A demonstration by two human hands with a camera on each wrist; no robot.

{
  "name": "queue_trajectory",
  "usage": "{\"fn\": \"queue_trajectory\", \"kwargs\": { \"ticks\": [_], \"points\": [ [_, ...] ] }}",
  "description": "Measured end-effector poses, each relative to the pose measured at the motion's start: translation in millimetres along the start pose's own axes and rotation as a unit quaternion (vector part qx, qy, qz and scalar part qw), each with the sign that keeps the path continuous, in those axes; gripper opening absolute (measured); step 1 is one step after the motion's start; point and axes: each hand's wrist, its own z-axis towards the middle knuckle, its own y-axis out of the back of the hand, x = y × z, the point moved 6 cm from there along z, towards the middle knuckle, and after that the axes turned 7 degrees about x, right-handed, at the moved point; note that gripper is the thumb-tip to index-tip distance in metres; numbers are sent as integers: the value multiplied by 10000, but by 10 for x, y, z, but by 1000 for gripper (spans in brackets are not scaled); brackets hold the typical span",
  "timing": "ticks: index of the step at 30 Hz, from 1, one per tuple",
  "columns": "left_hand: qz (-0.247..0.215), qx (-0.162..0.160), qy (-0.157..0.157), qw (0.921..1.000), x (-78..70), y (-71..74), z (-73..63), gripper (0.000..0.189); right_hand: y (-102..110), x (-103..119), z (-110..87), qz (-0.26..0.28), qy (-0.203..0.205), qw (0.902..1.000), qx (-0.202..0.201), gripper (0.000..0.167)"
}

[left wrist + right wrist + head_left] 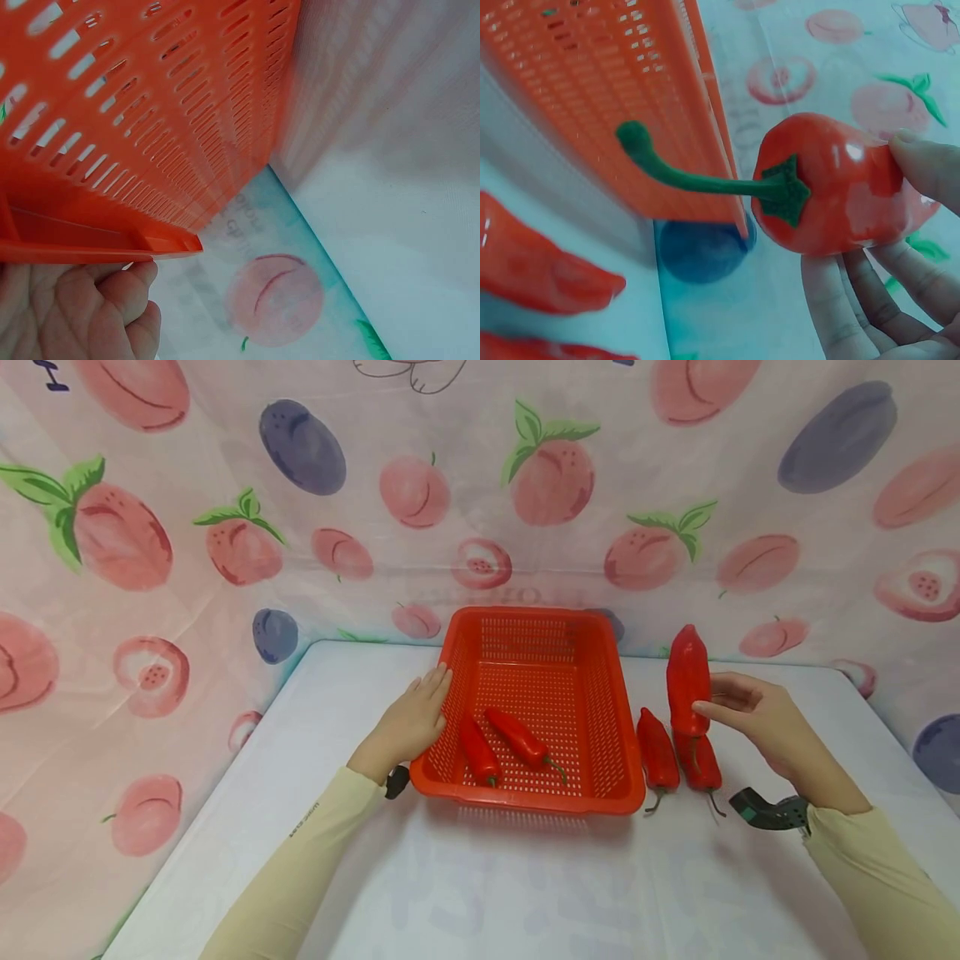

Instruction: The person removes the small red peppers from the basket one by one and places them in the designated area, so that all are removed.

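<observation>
My right hand (757,714) pinches a red pepper (687,681) between thumb and fingers, above the table to the right of the basket. In the right wrist view its curved green stem (697,180) points toward the basket. Below it, two more red peppers (658,752) lie side by side on the table, the right one partly covered by the held pepper. An orange-red plastic basket (528,800) stands in the middle with two red peppers (519,739) on its floor. My left hand (411,718) rests along the basket's left rim (97,251), fingers extended.
A white cloth covers the table (525,893). Behind and to the left hangs a fruit-printed curtain (360,435), close to the basket's back edge. The basket has perforated walls and a raised rim.
</observation>
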Motion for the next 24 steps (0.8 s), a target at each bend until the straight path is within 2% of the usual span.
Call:
{"fn": "queue_trajectory", "kwargs": {
  "ticks": [17, 24],
  "points": [
    [-50, -36, -38, 10000, 6, -1, 6, 61, 241, -557, -177, -212, -798, 9964, -207, 74],
    [-68, 8, 6, 10000, 8, -13, 7, 62, 267, -769, -213, -281, -1143, 9930, -36, 77]
  ]
}}
